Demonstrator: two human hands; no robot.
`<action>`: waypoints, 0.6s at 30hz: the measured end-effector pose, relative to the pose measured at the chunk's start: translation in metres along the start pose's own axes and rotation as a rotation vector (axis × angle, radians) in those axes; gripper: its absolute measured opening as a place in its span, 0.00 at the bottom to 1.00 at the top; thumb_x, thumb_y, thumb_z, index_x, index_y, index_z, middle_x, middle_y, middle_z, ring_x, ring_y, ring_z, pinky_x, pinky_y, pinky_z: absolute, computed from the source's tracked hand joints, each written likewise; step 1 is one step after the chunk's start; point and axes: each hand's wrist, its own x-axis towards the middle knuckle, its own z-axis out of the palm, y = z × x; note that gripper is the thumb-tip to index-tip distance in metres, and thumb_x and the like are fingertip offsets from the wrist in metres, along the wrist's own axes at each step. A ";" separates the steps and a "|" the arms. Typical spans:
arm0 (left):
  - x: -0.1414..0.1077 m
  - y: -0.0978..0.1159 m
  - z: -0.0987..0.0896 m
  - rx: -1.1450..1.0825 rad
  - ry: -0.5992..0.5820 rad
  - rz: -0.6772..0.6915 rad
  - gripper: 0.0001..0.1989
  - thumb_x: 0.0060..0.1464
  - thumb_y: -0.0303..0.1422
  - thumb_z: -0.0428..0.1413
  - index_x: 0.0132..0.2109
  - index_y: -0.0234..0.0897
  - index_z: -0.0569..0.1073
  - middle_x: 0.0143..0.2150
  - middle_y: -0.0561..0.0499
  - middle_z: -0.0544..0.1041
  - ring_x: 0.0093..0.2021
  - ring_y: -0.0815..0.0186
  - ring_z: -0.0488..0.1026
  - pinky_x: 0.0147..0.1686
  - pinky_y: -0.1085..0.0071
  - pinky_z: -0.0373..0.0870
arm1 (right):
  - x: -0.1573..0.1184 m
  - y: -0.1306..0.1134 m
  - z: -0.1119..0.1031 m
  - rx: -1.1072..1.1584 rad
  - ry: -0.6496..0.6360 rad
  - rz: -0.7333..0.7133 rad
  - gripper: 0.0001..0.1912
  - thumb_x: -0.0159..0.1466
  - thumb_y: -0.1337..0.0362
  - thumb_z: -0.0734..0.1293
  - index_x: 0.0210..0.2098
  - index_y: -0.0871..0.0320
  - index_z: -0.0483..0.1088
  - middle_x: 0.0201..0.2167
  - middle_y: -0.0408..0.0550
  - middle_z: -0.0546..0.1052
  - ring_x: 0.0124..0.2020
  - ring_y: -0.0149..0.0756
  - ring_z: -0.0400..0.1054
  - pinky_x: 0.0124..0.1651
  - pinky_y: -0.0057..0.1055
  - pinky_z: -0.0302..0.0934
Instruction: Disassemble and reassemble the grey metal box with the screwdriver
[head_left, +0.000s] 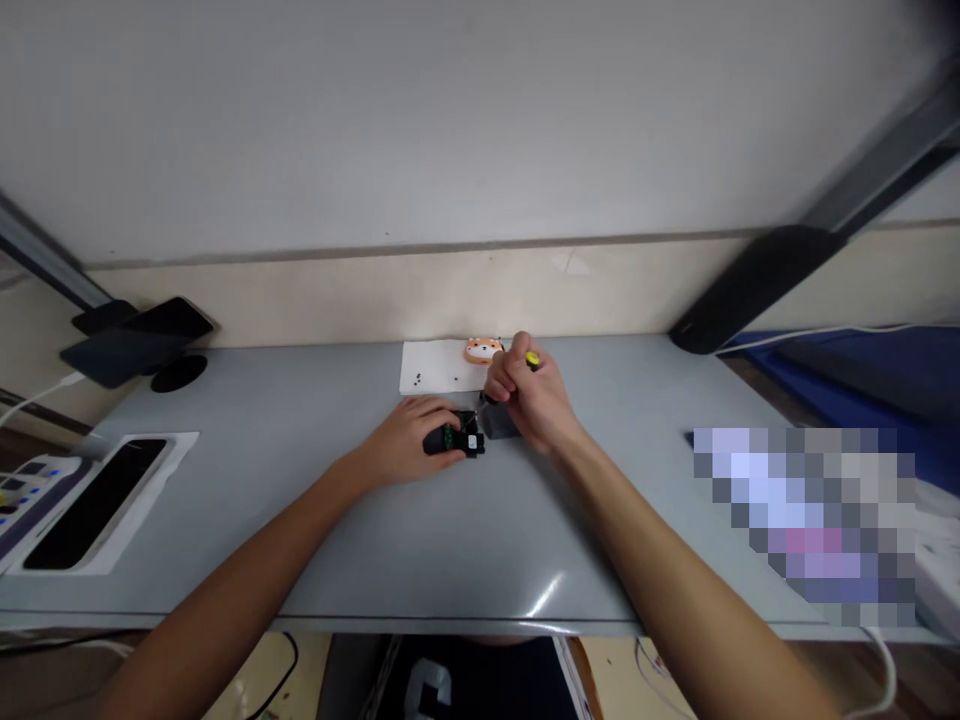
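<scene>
My left hand [409, 440] is closed around a small black device [470, 442] with a green circuit board showing, pinned down on the grey table. A screwdriver [532, 360] with a yellow handle end is in the closed fingers of my right hand [536, 395]. Its thin shaft slants down to the left, and the tip is at the device; whether it sits in a screw I cannot tell. Right beside the device, partly under my right hand, lies a dark grey block-like piece [501, 418].
Behind my hands, a white sheet [442, 362] bears several tiny dark screws [418, 379] and an orange-and-white animal-faced item [484, 349]. A phone [97, 505] lies at left, near a stand holding a dark screen [142, 340]. A black cylinder [739, 285] stands back right; a blurred-out patch [810, 520] covers something at right.
</scene>
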 end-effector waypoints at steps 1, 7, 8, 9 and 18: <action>0.000 0.000 0.000 -0.002 -0.001 0.002 0.13 0.58 0.39 0.65 0.48 0.43 0.76 0.57 0.48 0.77 0.58 0.57 0.73 0.61 0.55 0.66 | 0.001 0.000 0.000 0.010 0.005 0.000 0.26 0.64 0.39 0.67 0.30 0.51 0.56 0.21 0.35 0.51 0.21 0.30 0.49 0.26 0.30 0.54; 0.000 0.001 0.000 0.002 -0.006 0.008 0.14 0.58 0.39 0.65 0.49 0.43 0.75 0.57 0.49 0.77 0.58 0.57 0.73 0.61 0.56 0.65 | 0.000 -0.003 0.005 0.060 -0.045 0.047 0.23 0.69 0.39 0.60 0.40 0.50 0.70 0.30 0.43 0.66 0.30 0.34 0.65 0.37 0.35 0.65; 0.000 0.001 0.000 0.003 -0.008 0.008 0.13 0.58 0.38 0.65 0.49 0.43 0.75 0.57 0.49 0.77 0.58 0.57 0.73 0.61 0.56 0.65 | -0.001 -0.003 0.005 0.031 -0.042 0.035 0.21 0.68 0.40 0.61 0.39 0.50 0.70 0.34 0.45 0.68 0.33 0.35 0.67 0.40 0.36 0.66; 0.001 0.002 -0.001 0.003 -0.011 0.006 0.13 0.58 0.38 0.65 0.49 0.43 0.74 0.57 0.49 0.77 0.58 0.57 0.73 0.61 0.56 0.65 | -0.003 -0.003 0.005 0.007 -0.039 0.020 0.20 0.67 0.41 0.63 0.38 0.51 0.69 0.37 0.46 0.70 0.37 0.36 0.69 0.43 0.36 0.67; 0.000 0.000 0.002 0.003 -0.013 -0.001 0.14 0.57 0.37 0.65 0.47 0.42 0.71 0.56 0.49 0.78 0.57 0.56 0.73 0.59 0.56 0.65 | -0.001 -0.003 0.004 0.107 -0.026 0.027 0.21 0.64 0.43 0.70 0.34 0.51 0.62 0.23 0.37 0.54 0.23 0.30 0.52 0.29 0.30 0.55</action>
